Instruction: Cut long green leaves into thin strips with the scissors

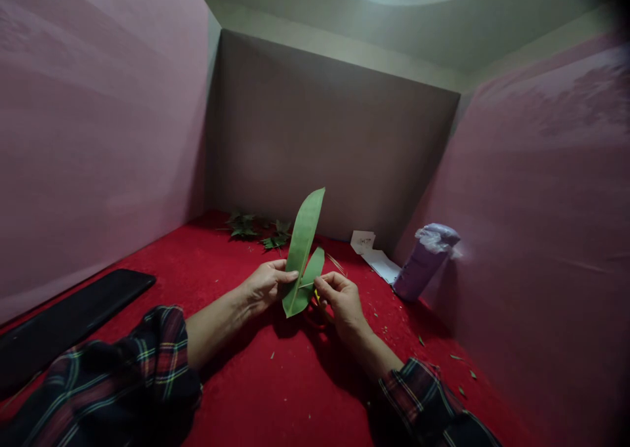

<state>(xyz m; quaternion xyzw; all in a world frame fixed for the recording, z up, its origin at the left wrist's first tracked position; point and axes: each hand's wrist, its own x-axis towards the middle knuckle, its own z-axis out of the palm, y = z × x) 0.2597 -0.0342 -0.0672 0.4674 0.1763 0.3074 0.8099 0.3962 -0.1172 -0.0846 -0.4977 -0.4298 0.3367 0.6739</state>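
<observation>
My left hand (266, 283) pinches two long green leaves (302, 250) held upright above the red floor covering (275, 394); the taller leaf overlaps a shorter one. My right hand (339, 297) is closed on a thin pale stick at the leaves' right edge, where it pokes into the shorter leaf. Both sleeves are dark plaid. Something red lies on the floor just under my right hand, mostly hidden.
A pile of green leaves (256, 229) lies at the back wall. Thin sticks (337, 263) lie behind my hands. A purple plastic-wrapped bundle (424, 260) and white papers (377, 256) sit at the right. A black flat object (63, 322) lies at the left. Leaf scraps dot the floor.
</observation>
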